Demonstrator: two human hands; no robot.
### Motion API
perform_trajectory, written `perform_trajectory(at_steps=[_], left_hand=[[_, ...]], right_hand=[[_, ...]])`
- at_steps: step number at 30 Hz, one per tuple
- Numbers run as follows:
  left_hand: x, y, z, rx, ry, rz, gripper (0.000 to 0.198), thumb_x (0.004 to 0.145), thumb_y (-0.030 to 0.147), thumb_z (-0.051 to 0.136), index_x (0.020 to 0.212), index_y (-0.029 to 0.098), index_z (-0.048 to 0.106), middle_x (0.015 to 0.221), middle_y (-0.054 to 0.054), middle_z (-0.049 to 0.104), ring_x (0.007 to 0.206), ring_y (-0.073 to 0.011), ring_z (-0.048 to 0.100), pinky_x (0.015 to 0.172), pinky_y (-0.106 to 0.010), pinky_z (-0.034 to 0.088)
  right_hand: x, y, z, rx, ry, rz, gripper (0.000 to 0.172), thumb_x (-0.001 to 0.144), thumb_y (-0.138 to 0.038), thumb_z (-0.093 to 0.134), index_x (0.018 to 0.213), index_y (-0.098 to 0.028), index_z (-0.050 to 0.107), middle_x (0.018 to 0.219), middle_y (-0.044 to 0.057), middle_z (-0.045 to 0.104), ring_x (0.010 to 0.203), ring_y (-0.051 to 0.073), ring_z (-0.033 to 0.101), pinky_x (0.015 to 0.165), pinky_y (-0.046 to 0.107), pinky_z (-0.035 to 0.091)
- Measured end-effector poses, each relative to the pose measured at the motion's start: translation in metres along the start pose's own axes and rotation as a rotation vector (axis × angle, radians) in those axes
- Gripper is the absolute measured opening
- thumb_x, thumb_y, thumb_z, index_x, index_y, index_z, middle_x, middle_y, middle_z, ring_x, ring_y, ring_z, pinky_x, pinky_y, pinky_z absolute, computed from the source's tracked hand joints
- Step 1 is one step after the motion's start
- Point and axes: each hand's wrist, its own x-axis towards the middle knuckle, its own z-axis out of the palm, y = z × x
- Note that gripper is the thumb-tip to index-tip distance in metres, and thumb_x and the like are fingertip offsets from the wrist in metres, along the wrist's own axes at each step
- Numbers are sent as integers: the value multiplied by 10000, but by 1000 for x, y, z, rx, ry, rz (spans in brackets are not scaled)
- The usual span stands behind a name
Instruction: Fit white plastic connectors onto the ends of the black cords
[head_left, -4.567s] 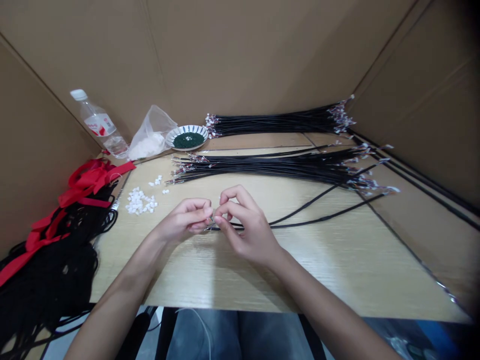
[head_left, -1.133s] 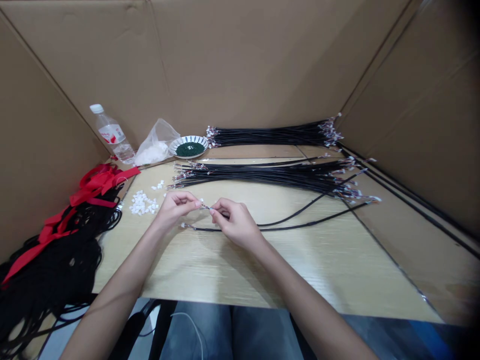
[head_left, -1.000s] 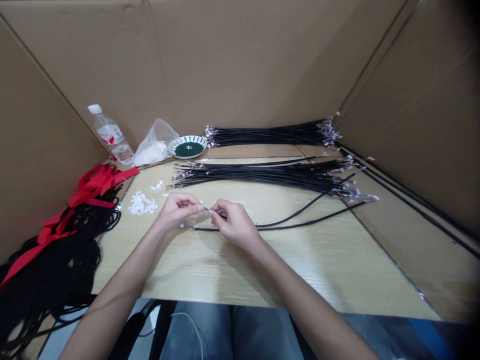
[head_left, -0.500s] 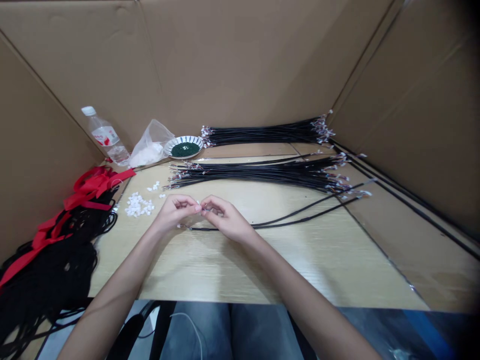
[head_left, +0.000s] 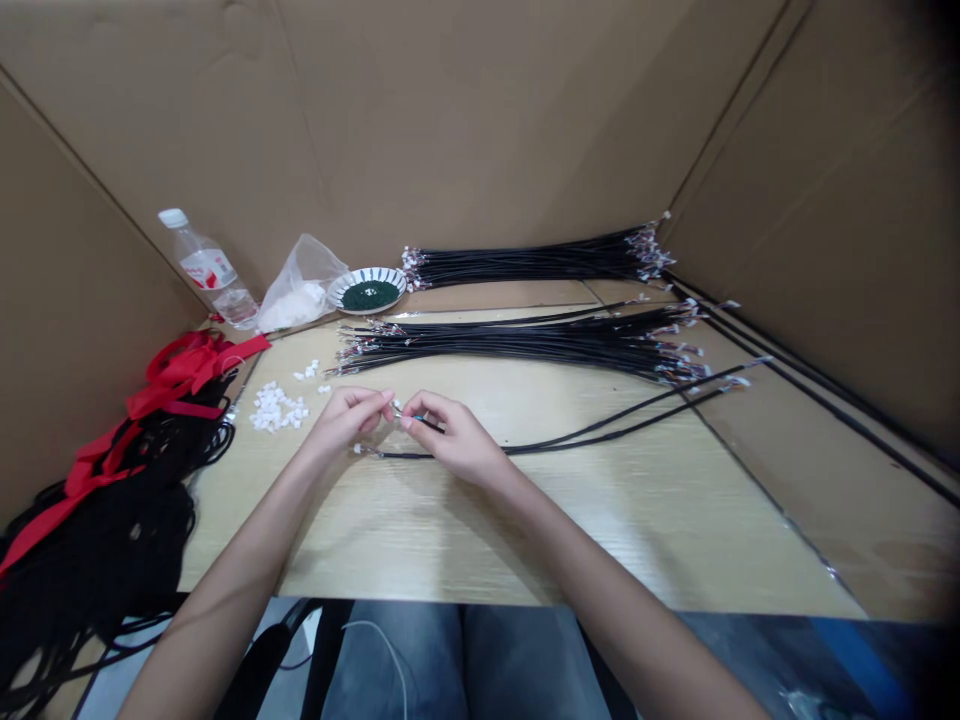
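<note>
Black cable [head_left: 431, 425] sits near its end between the right hand's [head_left: 459, 440] pinching thumb and fingers, over the wood-grain tabletop [head_left: 450, 540]; the left hand [head_left: 345, 418] pinches its thin wires [head_left: 398, 410]. Beside it lies a second cable [head_left: 405, 456], white connector [head_left: 358, 449] leftward.

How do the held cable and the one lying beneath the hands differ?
The held cable has its left end raised between left hand and right hand; the lying cable has its left end on the table. Fingers partly hide the held cable's tip, while the lying cable's white connector shows plainly. Both are black and extend rightward.
</note>
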Motion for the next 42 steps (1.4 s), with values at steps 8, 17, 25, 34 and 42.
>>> perform_trajectory(at_steps=[8,17,25,34,42], left_hand=[[0,-2,4,19,-34,-76,393,695,440,671,484,137,538,385,63,310,383,-47,227,418,-219,123],[-1,-2,-1,-212,-190,-165,315,681,388,708,620,114,564,447,64,338,382,-29,221,411,-205,91],[-1,-3,-4,-264,-282,-167,305,695,371,712,651,106,566,469,60,352,397,-25,226,412,-195,96],[-2,-3,-6,-314,-346,-173,294,733,359,691,667,115,541,469,66,357,399,-26,242,416,-176,151],[-3,-4,-5,-273,-348,-145,303,751,377,673,666,124,529,474,68,357,397,-31,241,420,-184,158]], right_hand=[[-2,2,2,-140,22,0,106,811,-260,551,774,-179,609,769,9,622,734,146,540,654,229,395],[-2,-2,-1,-182,74,37,124,814,-272,547,783,-180,624,773,26,636,716,153,552,645,243,408],[-3,-5,-1,-175,85,77,175,811,-332,568,769,-178,640,745,27,638,649,136,528,597,235,391],[-4,-6,-1,-193,75,68,210,809,-366,567,768,-175,644,730,24,627,624,131,502,566,231,364],[-4,-7,-3,-213,74,79,185,805,-329,565,763,-170,650,720,21,630,632,133,509,572,228,366]])
